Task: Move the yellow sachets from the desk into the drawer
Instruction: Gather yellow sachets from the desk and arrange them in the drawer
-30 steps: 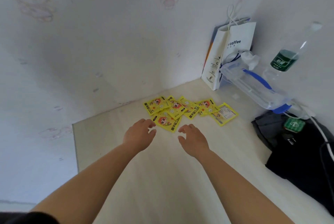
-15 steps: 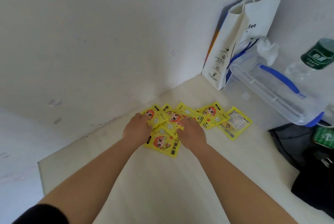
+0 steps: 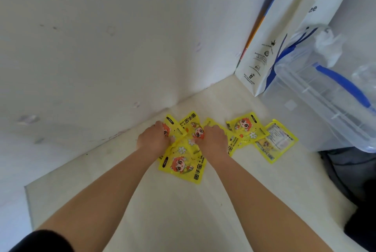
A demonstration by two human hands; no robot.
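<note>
Several yellow sachets (image 3: 244,129) with a cartoon face lie overlapping on the pale desk (image 3: 183,211), close to the wall corner. My left hand (image 3: 153,138) is on the left end of the pile, fingers curled down onto a sachet. My right hand (image 3: 213,139) is on the middle of the pile, fingers curled the same way. Between the two hands the sachets (image 3: 181,148) are bunched and slightly raised. One sachet (image 3: 183,168) lies nearest me, and another (image 3: 276,141) lies back side up at the far right. No drawer is in view.
A white paper bag (image 3: 280,44) stands against the wall at the back right. A clear plastic box with blue handles (image 3: 325,97) sits in front of it. Dark cloth (image 3: 358,180) covers the desk's right side. The desk's left edge (image 3: 28,207) drops off.
Both hands reached forward from the bare desk onto the pile and curled onto the sachets. The sachets between them have bunched together. The view has moved closer.
</note>
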